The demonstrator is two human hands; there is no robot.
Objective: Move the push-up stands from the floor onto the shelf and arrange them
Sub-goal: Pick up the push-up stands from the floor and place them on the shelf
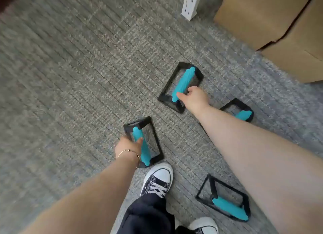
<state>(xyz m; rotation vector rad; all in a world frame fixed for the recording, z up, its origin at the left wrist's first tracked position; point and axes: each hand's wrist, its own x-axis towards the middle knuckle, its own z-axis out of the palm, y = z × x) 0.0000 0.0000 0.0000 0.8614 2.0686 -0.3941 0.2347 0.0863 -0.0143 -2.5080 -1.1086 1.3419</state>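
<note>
Gripping the blue bars of two push-up stands on the carpet floor [70, 76]: left hand [128, 146] closing around the near stand [153, 144], right hand [194, 98] around the far stand [181, 80]; two more stands [225, 201] lying beside.

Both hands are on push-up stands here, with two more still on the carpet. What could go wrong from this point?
The right hand grips its stand near one end of the blue bar, so it may tip when lifted. The loose stand lies close to the shoe, a possible trip. The right forearm hides part of another stand, which might get overlooked.
</note>
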